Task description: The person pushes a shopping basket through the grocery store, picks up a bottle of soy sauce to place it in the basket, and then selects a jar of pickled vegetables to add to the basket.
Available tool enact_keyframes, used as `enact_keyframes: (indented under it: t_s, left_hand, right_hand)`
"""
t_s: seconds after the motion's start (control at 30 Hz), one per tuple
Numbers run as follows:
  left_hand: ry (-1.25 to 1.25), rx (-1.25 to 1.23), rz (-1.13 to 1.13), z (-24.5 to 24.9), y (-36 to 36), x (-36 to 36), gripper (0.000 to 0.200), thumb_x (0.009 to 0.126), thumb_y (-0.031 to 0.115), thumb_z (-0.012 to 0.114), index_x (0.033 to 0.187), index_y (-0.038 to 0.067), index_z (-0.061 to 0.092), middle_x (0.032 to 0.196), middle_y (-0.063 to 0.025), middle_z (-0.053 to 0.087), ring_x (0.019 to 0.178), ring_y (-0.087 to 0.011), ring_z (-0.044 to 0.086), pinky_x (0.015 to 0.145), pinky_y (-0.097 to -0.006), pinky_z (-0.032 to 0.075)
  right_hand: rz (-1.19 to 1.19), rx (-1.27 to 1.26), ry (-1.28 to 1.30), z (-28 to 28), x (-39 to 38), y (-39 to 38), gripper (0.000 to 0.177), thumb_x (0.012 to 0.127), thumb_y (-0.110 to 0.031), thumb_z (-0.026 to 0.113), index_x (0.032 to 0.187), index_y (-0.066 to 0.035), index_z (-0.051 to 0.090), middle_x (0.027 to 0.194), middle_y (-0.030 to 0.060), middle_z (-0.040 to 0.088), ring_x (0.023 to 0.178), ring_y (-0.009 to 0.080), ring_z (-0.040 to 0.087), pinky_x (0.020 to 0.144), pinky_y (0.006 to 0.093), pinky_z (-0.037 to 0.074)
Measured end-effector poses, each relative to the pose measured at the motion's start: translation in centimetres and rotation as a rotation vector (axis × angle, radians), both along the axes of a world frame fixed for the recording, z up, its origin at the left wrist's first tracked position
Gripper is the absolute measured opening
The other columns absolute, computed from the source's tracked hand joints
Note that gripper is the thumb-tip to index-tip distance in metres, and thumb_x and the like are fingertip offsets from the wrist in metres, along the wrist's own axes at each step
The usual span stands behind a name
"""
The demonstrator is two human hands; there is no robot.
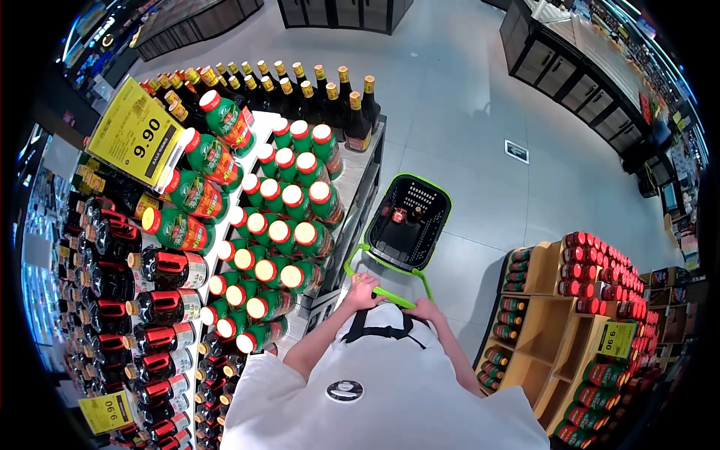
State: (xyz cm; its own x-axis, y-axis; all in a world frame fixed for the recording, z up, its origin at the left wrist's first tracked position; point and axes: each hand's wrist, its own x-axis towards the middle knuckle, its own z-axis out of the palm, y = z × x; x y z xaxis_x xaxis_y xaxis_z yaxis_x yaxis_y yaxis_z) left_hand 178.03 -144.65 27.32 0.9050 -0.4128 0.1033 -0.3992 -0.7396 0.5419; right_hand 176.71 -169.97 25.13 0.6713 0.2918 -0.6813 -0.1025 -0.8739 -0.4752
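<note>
Two bare hands are on one green handle (393, 298), which belongs to a single black basket cart (409, 259) with a green rim. The left hand (363, 292) is at the handle's left end, its fingers curled around it. The right hand (424, 310) is at the other end; its fingers are mostly hidden, so how tightly they close cannot be told. The cart stands on the grey floor (469, 187), just ahead of the person and near the display on the left. At least two small items lie in the cart: one red pack (398, 215) and one darker item (415, 214), too small to make out.

On the left display, about two dozen green jars (279, 306) with pale lids stand in close rows. Four more green jars with red-edged lids form a row beside one large yellow price sign (136, 135) reading 9.90. Behind them are more than twenty dark bottles (358, 124) with yellow caps, too crowded to count exactly. Many dark jugs (171, 268) with red handles line the far left, above a second yellow sign (107, 412).

On the right is one wooden shelf unit (544, 322) with many red-lidded jars (592, 262), overlapping too much to count, and a third yellow sign (617, 339). One small plate (517, 151) is set in the floor.
</note>
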Motion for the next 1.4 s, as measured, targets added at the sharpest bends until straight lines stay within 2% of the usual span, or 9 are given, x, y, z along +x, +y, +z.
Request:
enact_keyframes:
  t_s: [0.17,0.37,0.5,0.67,0.73,0.97,1.1,1.2,1.4]
  left_hand:
    - [0.034,-0.091,-0.05,-0.8,0.5,1.3,0.034,0.064,0.035,0.072,0.085,0.01,0.062,0.084,-0.0037,0.06,0.089,-0.0217,0.053,0.088,-0.0403,0.03]
    - [0.061,-0.091,-0.054,-2.7,0.4,2.5,0.02,0.06,0.01,0.064,0.079,0.008,0.059,0.08,-0.0055,0.06,0.089,-0.0228,0.054,0.084,-0.0395,0.035]
    - [0.002,-0.048,0.086,-4.5,-0.2,4.8,0.013,0.059,0.005,0.06,0.072,0.008,0.058,0.072,-0.0063,0.059,0.08,-0.0235,0.057,0.08,-0.0362,0.039]
    - [0.027,-0.022,0.309,-4.6,-2.2,8.3,0.011,0.058,0.005,0.061,0.068,0.009,0.058,0.069,-0.0073,0.059,0.078,-0.0238,0.057,0.08,-0.0361,0.039]
    - [0.04,-0.031,0.311,-4.3,-4.0,9.6,0.013,0.057,0.005,0.062,0.068,0.01,0.058,0.069,-0.0073,0.059,0.078,-0.0241,0.057,0.08,-0.0354,0.04]
    - [-0.041,-0.019,0.31,-4.0,-9.3,15.4,0.01,0.059,0.011,0.064,0.067,0.009,0.059,0.065,-0.0083,0.058,0.072,-0.0262,0.058,0.073,-0.0367,0.042]
    - [-0.044,0.016,0.311,-1.9,-12.0,18.3,0.01,0.062,0.015,0.066,0.065,0.009,0.059,0.065,-0.0082,0.059,0.071,-0.0263,0.058,0.071,-0.0367,0.042]
    - [-0.012,0.039,0.321,-1.5,-14.0,20.1,0.013,0.066,0.019,0.066,0.064,0.009,0.058,0.065,-0.0087,0.059,0.07,-0.0262,0.058,0.069,-0.0374,0.041]
    - [-0.071,0.14,0.363,-1.4,-16.6,22.6,0.02,0.069,0.022,0.064,0.058,0.008,0.056,0.059,-0.0094,0.057,0.063,-0.0276,0.057,0.066,-0.0382,0.04]
  right_hand:
    - [-0.009,-0.097,-0.027,-0.7,0.8,-0.1,0.04,0.068,-0.05,0.063,0.081,-0.012,0.07,0.083,0.0159,0.066,0.078,0.0314,0.063,0.071,0.0396,0.05]
    - [0.017,-0.135,-0.043,-1.6,2.5,-1.1,0.035,0.067,-0.043,0.064,0.079,-0.011,0.069,0.082,0.0156,0.065,0.078,0.0322,0.063,0.073,0.0412,0.051]
    - [0.047,-0.147,-0.052,-2.6,4.6,-2.7,0.036,0.065,-0.043,0.065,0.079,-0.011,0.069,0.082,0.015,0.066,0.079,0.0315,0.063,0.072,0.0413,0.05]
    - [0.061,-0.105,-0.032,-0.1,8.9,-5.6,0.043,0.063,-0.049,0.064,0.081,-0.01,0.069,0.084,0.0162,0.065,0.08,0.0326,0.063,0.071,0.0409,0.049]
    - [0.054,-0.08,-0.125,-0.9,10.6,-7.5,0.039,0.062,-0.043,0.064,0.073,-0.006,0.068,0.073,0.0184,0.063,0.069,0.0333,0.063,0.066,0.0406,0.05]
    - [0.046,-0.016,-0.255,-1.1,16.9,-13.2,0.039,0.065,-0.042,0.064,0.064,-0.004,0.066,0.062,0.0175,0.061,0.061,0.0341,0.061,0.059,0.0401,0.049]
    - [0.038,0.072,-0.285,0.2,19.9,-15.6,0.039,0.065,-0.042,0.064,0.065,-0.004,0.066,0.062,0.0175,0.061,0.062,0.0337,0.061,0.059,0.04,0.049]
    - [0.031,0.036,-0.167,0.9,21.8,-17.1,0.037,0.065,-0.043,0.063,0.073,-0.007,0.068,0.072,0.0177,0.063,0.069,0.0345,0.062,0.065,0.0426,0.05]
    - [0.037,0.012,-0.221,0.5,24.6,-20.3,0.028,0.065,-0.033,0.059,0.071,-0.006,0.067,0.072,0.0174,0.063,0.07,0.0345,0.062,0.066,0.0433,0.051]
